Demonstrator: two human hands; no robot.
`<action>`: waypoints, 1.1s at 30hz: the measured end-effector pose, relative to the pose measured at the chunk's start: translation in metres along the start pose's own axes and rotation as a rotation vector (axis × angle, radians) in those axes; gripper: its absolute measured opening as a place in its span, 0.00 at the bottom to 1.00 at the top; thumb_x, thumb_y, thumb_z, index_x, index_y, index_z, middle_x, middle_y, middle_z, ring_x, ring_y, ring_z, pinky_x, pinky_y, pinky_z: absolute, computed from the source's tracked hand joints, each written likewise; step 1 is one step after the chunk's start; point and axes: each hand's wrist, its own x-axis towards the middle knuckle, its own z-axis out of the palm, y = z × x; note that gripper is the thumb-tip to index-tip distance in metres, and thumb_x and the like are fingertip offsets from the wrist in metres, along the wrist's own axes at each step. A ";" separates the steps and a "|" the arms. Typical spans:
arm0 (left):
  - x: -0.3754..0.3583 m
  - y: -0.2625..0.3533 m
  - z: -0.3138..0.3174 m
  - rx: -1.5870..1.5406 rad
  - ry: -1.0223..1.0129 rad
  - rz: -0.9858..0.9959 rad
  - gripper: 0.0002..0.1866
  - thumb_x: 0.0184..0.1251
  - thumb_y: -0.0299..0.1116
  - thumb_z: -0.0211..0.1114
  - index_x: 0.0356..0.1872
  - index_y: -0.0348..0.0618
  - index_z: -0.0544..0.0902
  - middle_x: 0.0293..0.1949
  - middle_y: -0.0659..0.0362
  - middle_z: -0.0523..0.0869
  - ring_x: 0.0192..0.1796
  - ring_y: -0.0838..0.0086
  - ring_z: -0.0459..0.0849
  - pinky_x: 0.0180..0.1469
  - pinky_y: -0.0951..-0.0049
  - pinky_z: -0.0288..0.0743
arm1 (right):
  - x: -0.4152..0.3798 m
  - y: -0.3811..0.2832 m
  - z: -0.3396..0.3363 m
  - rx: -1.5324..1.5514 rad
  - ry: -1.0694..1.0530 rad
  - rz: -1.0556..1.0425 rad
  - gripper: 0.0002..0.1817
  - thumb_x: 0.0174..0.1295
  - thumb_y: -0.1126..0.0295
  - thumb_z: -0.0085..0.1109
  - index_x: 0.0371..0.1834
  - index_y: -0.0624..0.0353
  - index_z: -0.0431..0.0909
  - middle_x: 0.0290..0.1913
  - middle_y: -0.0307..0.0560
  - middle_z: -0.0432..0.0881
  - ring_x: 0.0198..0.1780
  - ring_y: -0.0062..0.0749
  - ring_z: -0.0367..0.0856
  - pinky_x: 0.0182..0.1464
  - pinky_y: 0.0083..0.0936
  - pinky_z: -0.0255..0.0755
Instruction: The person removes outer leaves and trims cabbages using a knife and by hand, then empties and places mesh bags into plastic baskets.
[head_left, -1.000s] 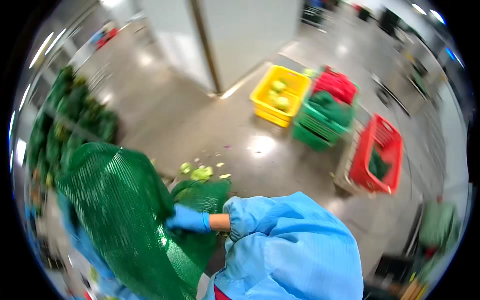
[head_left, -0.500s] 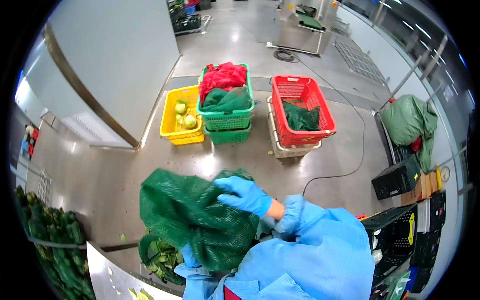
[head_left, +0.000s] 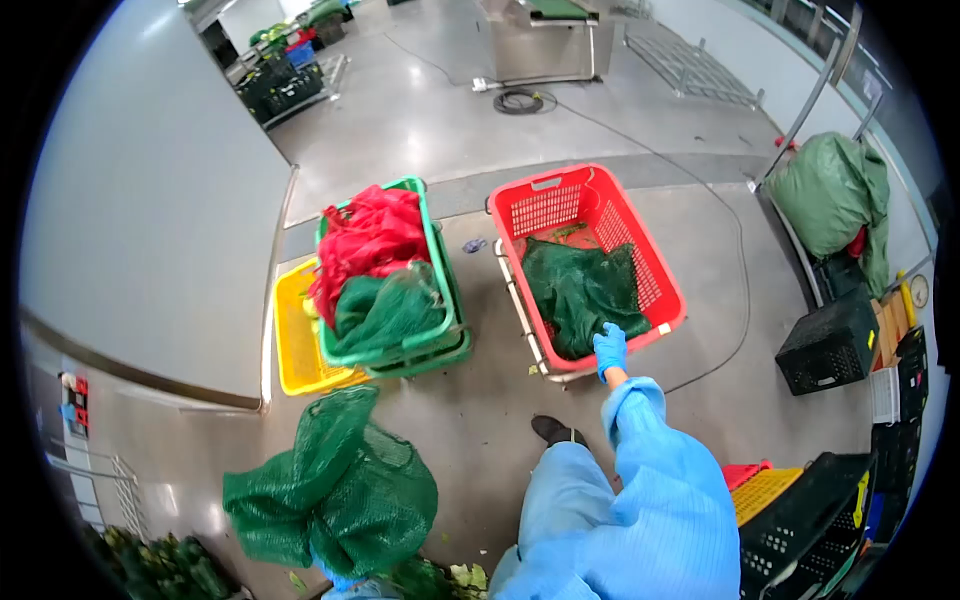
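My right hand [head_left: 610, 348], in a blue glove, reaches to the near edge of the red crate [head_left: 668, 328], by a dark green mesh bag [head_left: 585, 290] lying inside it. Whether its fingers grip the bag or the rim is too small to tell. At the lower left a green mesh sack [head_left: 335, 485] hangs bunched over my left hand [head_left: 335, 575]. Only a bit of that blue glove shows below the sack; its fingers are hidden. Leafy greens [head_left: 425, 578] lie beneath the sack.
Left of the red crate stand a green crate [head_left: 440, 270] with red and green mesh and a yellow crate [head_left: 290, 345]. Black crates [head_left: 825, 345] are at the right. A cable [head_left: 742, 250] crosses the floor. Green sacks [head_left: 165, 565] lie lower left.
My right hand has let go of the green sack and moved forward to the red crate. The sack stays with my left hand, lower in view. The view has shifted closer to the crates.
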 end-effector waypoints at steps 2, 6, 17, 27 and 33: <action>0.027 -0.025 0.047 0.156 0.088 -0.046 0.29 0.61 0.35 0.67 0.64 0.43 0.72 0.59 0.51 0.76 0.58 0.56 0.77 0.62 0.58 0.71 | 0.039 -0.002 0.035 -0.225 0.029 0.125 0.48 0.48 0.58 0.73 0.72 0.57 0.58 0.66 0.66 0.67 0.61 0.55 0.75 0.63 0.41 0.70; 0.057 -0.072 0.114 0.403 0.185 -0.161 0.31 0.60 0.35 0.68 0.66 0.44 0.70 0.61 0.51 0.75 0.60 0.56 0.76 0.63 0.57 0.70 | 0.090 0.026 0.096 -0.403 -0.359 0.626 0.76 0.37 0.52 0.82 0.79 0.56 0.28 0.68 0.70 0.67 0.67 0.56 0.71 0.69 0.41 0.67; 0.158 0.028 0.280 0.795 -0.044 0.479 0.36 0.57 0.34 0.69 0.69 0.47 0.67 0.65 0.51 0.72 0.63 0.54 0.74 0.66 0.56 0.68 | 0.253 -0.247 -0.022 1.579 -0.235 0.132 0.23 0.61 0.69 0.58 0.60 0.58 0.75 0.57 0.48 0.80 0.56 0.41 0.78 0.62 0.40 0.71; 0.315 -0.043 0.381 1.294 -0.111 0.671 0.41 0.53 0.34 0.70 0.72 0.50 0.64 0.69 0.51 0.69 0.67 0.52 0.72 0.69 0.55 0.66 | 0.043 -0.503 0.096 1.076 -0.911 -0.257 0.35 0.54 0.80 0.57 0.70 0.62 0.65 0.62 0.46 0.75 0.62 0.41 0.74 0.67 0.39 0.68; 0.345 -0.190 0.314 1.343 -0.636 0.197 0.46 0.53 0.53 0.72 0.74 0.57 0.63 0.74 0.37 0.56 0.74 0.41 0.59 0.74 0.52 0.58 | -0.030 -0.408 0.299 -0.744 -1.128 -1.101 0.36 0.55 0.67 0.58 0.73 0.50 0.66 0.70 0.58 0.68 0.66 0.54 0.71 0.69 0.39 0.65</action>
